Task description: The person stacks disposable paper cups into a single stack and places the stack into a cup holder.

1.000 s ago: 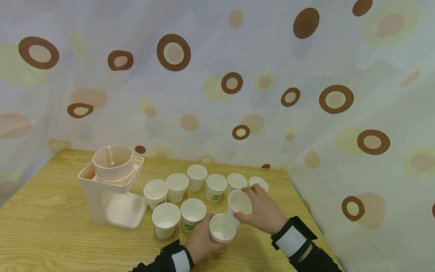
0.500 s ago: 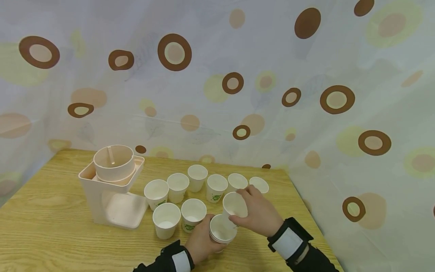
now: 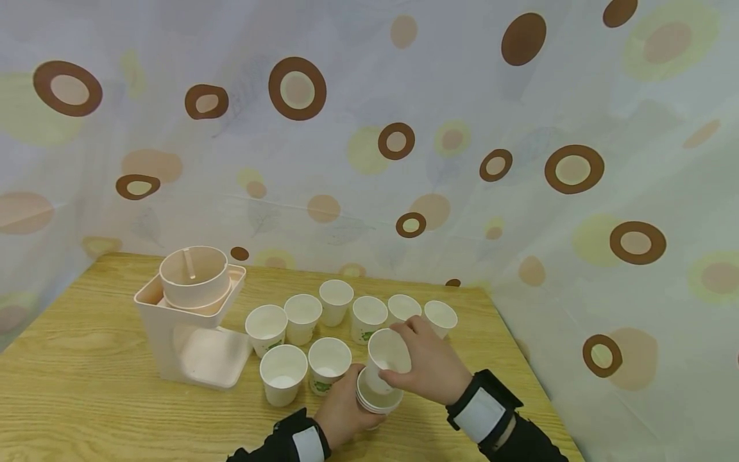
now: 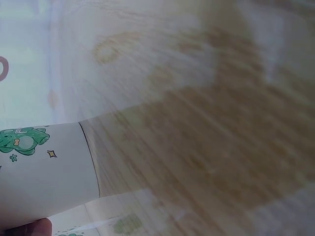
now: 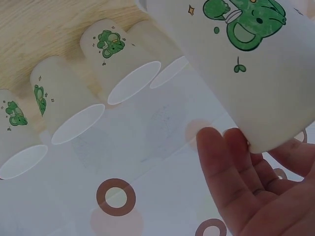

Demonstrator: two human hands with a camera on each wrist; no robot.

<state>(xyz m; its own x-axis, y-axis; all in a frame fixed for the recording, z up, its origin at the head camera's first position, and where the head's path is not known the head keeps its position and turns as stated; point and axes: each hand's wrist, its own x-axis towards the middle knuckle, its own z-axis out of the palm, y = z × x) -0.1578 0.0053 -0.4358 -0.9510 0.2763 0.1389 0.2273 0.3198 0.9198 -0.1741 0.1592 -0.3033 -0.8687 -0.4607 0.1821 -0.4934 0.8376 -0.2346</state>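
Note:
My left hand (image 3: 344, 407) grips a small stack of nested white paper cups (image 3: 378, 405) at the front of the table. Just above it, my right hand (image 3: 428, 362) pinches a single paper cup (image 3: 388, 351) near its rim, and the cup's lower end dips into the mouth of the stack. In the right wrist view this single cup (image 5: 256, 78) shows a green cartoon print, with fingers (image 5: 216, 167) at its rim. The left wrist view shows the side of a printed cup (image 4: 44, 172) and a fingertip at the lower left.
Several upright paper cups stand behind and left of my hands, among them a front-left cup (image 3: 283, 375) and a far-right cup (image 3: 441, 316). Farther left is a pale pink plastic holder (image 3: 190, 333) with a round container on top. A patterned curtain (image 3: 346, 128) borders the wooden table (image 3: 75, 372).
My right hand has moved left and slightly down with its cup, from beside the stack to over its mouth. The left hand and its stack have stayed in place.

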